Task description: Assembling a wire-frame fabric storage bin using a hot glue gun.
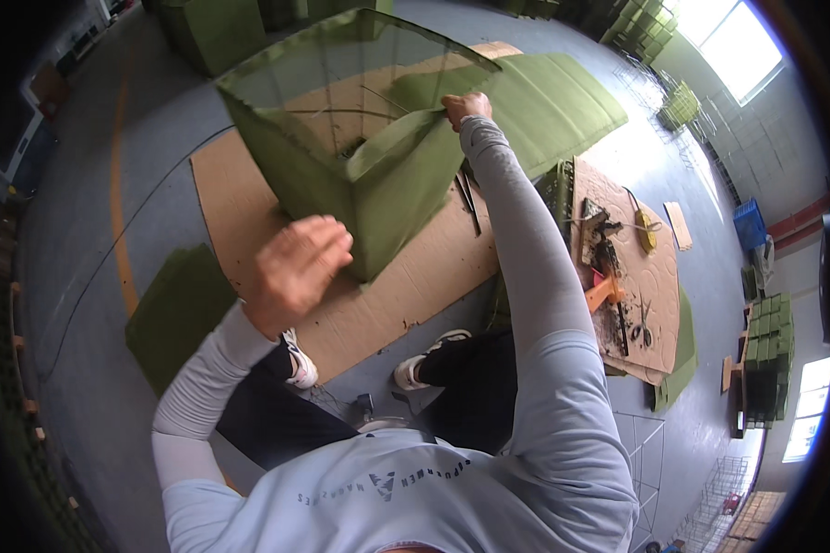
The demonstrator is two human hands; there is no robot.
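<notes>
Gripping edge of green fabric cover (401, 207) w/ R hand (466, 109), fingers curled tight; cover spreads L of & below grip, over cardboard (392, 318). L hand (300, 263) unclenched, nr cover's lower corner; contact unclear.

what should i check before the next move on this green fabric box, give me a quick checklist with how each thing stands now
1. Right hand gripping the green fabric box by its upper edge: ok.
2. Left hand touching the box: cannot tell; it is blurred, near the front corner.
3. Upper edge straight all round: not ok; it sags and folds inward left of the right hand.
4. Large cardboard sheet under the box: ok.
5. Sheet free of loose pieces: not ok; thin dark strips lie on it, right of the box.
6. Scissors away from the box: ok; they lie on the separate cardboard at the right.
</notes>
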